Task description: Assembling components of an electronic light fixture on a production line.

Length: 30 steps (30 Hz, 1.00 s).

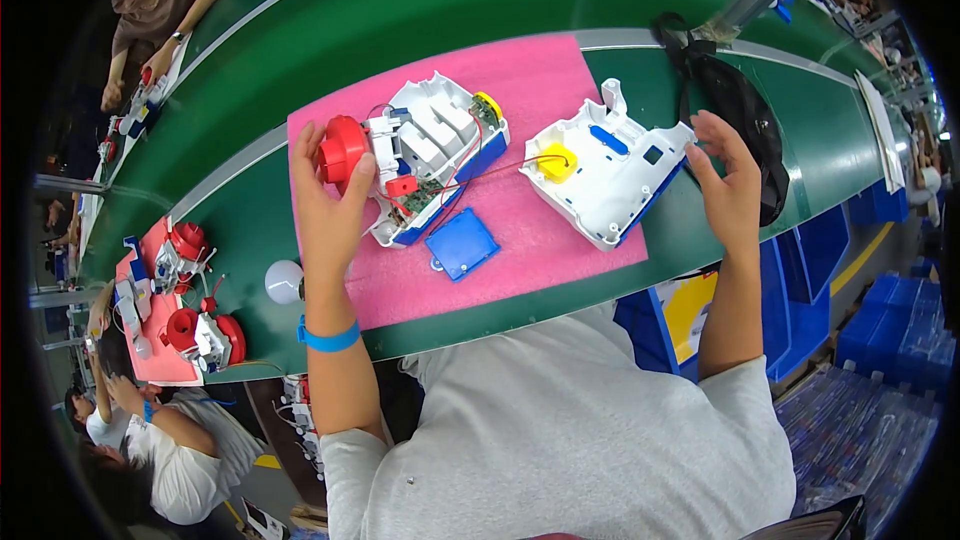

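My left hand is closed around a round red plastic part, thumb on its right and fingers on its left. That part adjoins an open white-and-blue housing half with a green circuit board, a small red block and wires. At the right, my right hand pinches the corner of the other white housing half, which lies with its inside up and holds a yellow piece. Thin red wires run between the halves. A blue square cover lies in front of the left half.
A pink foam mat lies under the parts on the green bench. Similar red-and-white assemblies and a white round object are at the left. A black bag lies at the right, above blue bins. Other people work at the left.
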Each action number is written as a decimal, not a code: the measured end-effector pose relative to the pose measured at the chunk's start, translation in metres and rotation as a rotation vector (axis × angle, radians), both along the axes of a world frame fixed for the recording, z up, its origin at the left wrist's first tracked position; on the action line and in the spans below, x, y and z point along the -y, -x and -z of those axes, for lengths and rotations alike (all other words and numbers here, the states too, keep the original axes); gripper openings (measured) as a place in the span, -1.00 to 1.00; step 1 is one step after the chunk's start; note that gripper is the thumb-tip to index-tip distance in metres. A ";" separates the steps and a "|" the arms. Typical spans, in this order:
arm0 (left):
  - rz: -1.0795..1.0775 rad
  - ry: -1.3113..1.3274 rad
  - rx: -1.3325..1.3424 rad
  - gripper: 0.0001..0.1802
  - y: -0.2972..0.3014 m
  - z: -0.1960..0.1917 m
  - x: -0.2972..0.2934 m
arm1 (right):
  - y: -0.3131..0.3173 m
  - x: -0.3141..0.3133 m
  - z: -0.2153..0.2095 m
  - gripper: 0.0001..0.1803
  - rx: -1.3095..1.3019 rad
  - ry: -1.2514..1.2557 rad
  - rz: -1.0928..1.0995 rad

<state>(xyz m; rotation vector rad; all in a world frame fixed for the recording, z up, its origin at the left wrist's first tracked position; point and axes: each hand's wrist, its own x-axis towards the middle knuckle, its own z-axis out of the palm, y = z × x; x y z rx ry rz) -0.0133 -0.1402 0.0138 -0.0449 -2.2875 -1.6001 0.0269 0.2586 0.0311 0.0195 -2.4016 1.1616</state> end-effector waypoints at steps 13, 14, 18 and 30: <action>-0.029 -1.282 0.508 -0.51 -0.138 0.012 -0.018 | 0.018 -0.016 0.031 -0.54 0.395 0.402 -0.021; -0.014 -1.282 0.536 -0.44 -0.133 0.009 -0.022 | 0.019 -0.017 0.032 -0.53 0.497 0.462 -0.053; -0.058 -1.164 0.466 -0.46 -0.100 0.018 -0.022 | 0.023 -0.025 0.043 -0.50 0.547 0.686 -0.166; 0.060 -0.906 0.719 -0.65 -0.041 0.004 0.001 | 0.025 -0.018 0.035 -0.58 0.626 0.840 -0.259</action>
